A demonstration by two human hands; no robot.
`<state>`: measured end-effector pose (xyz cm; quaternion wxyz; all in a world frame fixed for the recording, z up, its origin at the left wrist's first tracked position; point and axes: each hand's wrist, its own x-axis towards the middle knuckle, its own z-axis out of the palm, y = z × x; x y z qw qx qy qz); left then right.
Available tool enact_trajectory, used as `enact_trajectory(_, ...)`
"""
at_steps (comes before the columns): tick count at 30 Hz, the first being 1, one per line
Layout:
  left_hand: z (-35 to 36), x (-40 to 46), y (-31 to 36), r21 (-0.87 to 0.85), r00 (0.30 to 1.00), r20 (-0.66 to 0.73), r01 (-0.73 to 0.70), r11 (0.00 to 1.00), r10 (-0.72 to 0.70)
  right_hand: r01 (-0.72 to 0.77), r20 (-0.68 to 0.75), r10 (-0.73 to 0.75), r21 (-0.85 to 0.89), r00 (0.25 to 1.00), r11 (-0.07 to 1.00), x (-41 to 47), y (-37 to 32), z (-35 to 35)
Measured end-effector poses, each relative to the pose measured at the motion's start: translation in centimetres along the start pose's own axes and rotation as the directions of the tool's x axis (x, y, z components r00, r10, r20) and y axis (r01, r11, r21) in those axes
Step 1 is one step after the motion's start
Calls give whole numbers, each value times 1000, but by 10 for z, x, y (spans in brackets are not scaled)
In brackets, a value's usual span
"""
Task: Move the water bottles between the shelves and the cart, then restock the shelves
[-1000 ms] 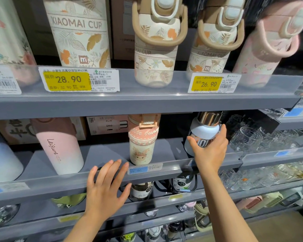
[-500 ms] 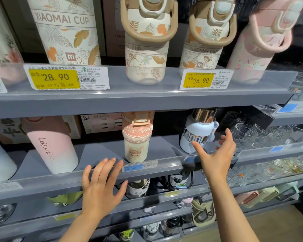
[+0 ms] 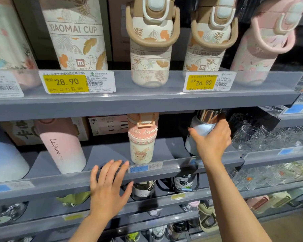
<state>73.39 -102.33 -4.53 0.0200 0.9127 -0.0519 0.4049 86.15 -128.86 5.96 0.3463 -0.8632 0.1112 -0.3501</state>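
On the middle shelf (image 3: 112, 179), at its right end, the right hand (image 3: 212, 142) is wrapped round a white bottle (image 3: 202, 130) with a shiny metal cap. The thumb lies on the left side of the body and the other fingers curl round the right side, so the hand grips it from the front. The bottle leans a little to the left, with its cap just under the upper shelf (image 3: 147, 102). The forearm comes up from the bottom right corner of the view.

The left hand (image 3: 108, 187) holds nothing. Its fingers are straight and spread, and the fingertips (image 3: 120, 163) lie over the front rail of the middle shelf, just beside a blue price label (image 3: 138, 169). Whether they really press the rail cannot be told.

A pink bunny cup (image 3: 142, 142) stands between the two hands, and a pink Leisure bottle (image 3: 63, 147) stands further left.

The right hand covers the lower front of the white bottle, so its lettering is hidden, and its base is behind the rail. The tops of the floral bottles (image 3: 150, 46) on the upper shelf are cut off by the frame. The glasses (image 3: 269, 137) at the right are blurred.
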Motion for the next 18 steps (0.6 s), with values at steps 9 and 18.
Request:
enact_trajectory(9, 2, 0, 1, 21, 1000, -15, -8, 1000, 8, 23, 1, -23, 43, 1000, 999, 0, 6, -12)
enact_trajectory(18, 10, 1, 6, 25, 997, -72, 7, 1000, -5, 144, 66, -155, 151, 986, 978, -2, 30, -17)
